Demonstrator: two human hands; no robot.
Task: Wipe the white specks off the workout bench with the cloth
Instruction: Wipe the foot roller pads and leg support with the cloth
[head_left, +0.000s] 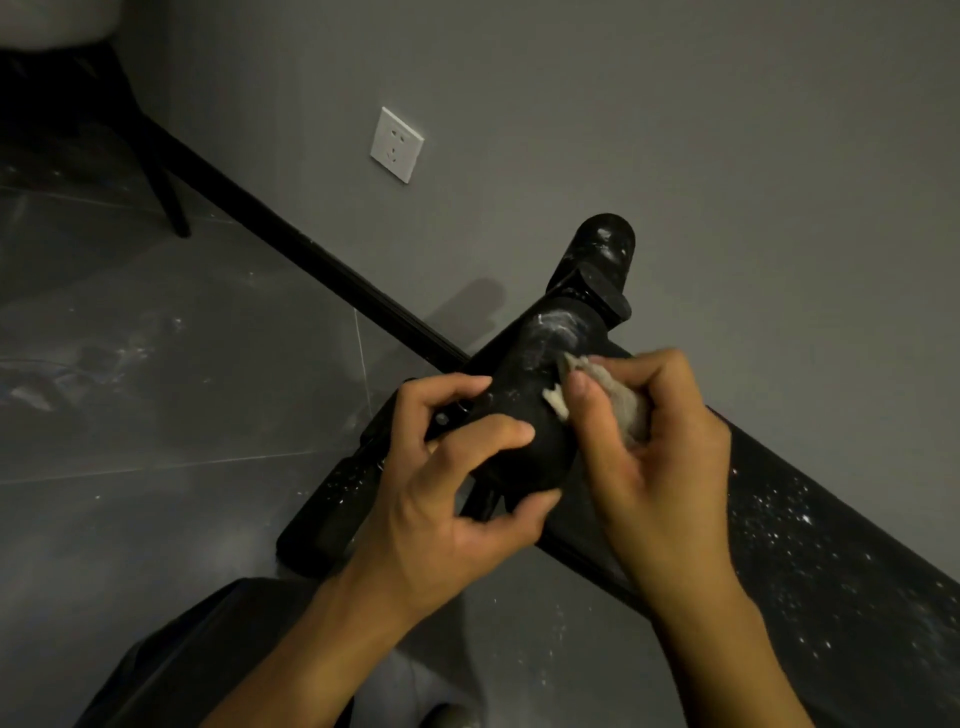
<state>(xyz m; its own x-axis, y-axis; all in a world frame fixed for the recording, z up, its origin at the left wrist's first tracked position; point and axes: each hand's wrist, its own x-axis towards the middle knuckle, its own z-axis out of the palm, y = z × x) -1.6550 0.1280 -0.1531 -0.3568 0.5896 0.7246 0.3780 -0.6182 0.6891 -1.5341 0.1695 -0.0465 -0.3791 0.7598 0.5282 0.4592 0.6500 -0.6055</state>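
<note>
The black workout bench runs from the centre to the lower right; its flat pad (810, 561) is dotted with white specks. A black foam roller (535, 415) at the bench's end carries white smears near its upper part. My left hand (457, 499) grips the near end of this roller from the left. My right hand (660, 441) holds a crumpled grey-beige cloth (618, 400) pressed against the roller's right side. A second black roller (602, 254) stands farther back, also speckled.
A lower foam roller (332, 514) sits near the floor at left. The grey wall has a white socket (397, 144) and a black skirting board (311, 260). A dark chair leg (166, 192) stands at upper left. The grey tiled floor (182, 405) shows dusty smears.
</note>
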